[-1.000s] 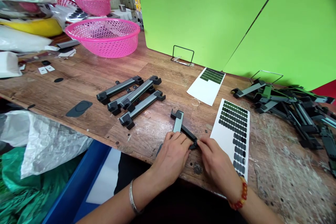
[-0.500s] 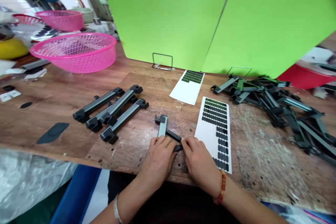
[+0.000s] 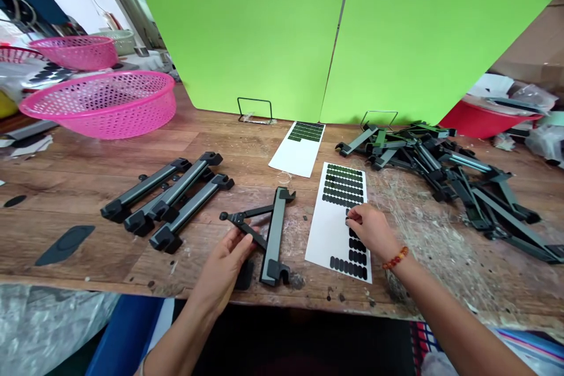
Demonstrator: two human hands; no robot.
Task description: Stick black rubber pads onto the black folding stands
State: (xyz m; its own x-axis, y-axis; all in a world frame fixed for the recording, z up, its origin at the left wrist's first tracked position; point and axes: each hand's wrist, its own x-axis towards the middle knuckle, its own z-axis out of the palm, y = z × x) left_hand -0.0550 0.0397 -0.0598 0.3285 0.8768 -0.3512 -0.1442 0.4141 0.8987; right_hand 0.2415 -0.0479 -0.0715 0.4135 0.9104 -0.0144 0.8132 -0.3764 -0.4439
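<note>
Turned the stand [image 3: 275, 229] round on the desk [image 3: 211, 142], held its black leg [image 3: 244, 225] in the left hand [image 3: 229, 258], and moved the right hand [image 3: 371, 227], couldn't tell if pinching, to the sheet [image 3: 328, 235], seemingly for stickers [image 3: 343, 180].

Side by side: a grey-and-black folding bracket [image 3: 275, 229] at lower centre, and a white rectangular sheet [image 3: 324, 235] of small black rounded stickers [image 3: 344, 188] just right of centre.
The bracket's grey bar runs nearly vertical in the frame between hooked black ends [image 3: 278, 271], thin black arms [image 3: 258, 211] splayed leftward; the sheet, lying flat, is bare at its middle left.
</note>
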